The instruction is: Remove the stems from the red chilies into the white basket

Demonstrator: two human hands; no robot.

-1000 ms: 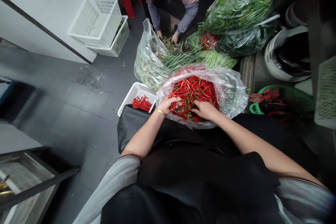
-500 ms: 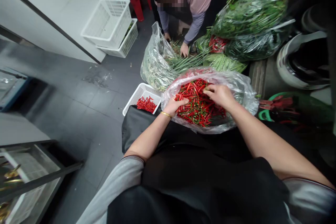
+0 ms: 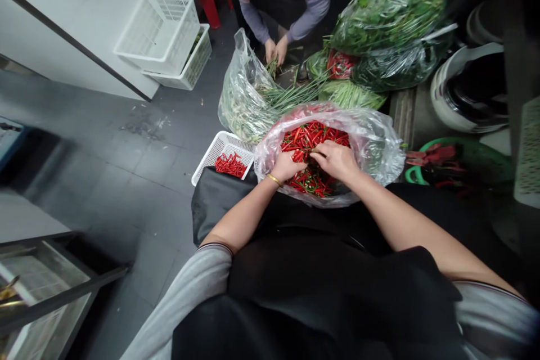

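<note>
1. Comparing the head view with half a second ago: the right hand point(image 3: 336, 160) has drawn back from the far side of the clear bag point(image 3: 379, 146) to meet the left hand point(image 3: 287, 165) mid-pile, apparently working one chilli between them.
2. Both hands are curled on red chillies point(image 3: 314, 135); grip hidden.
3. The chillies lie jumbled, with no common long axis.
</note>
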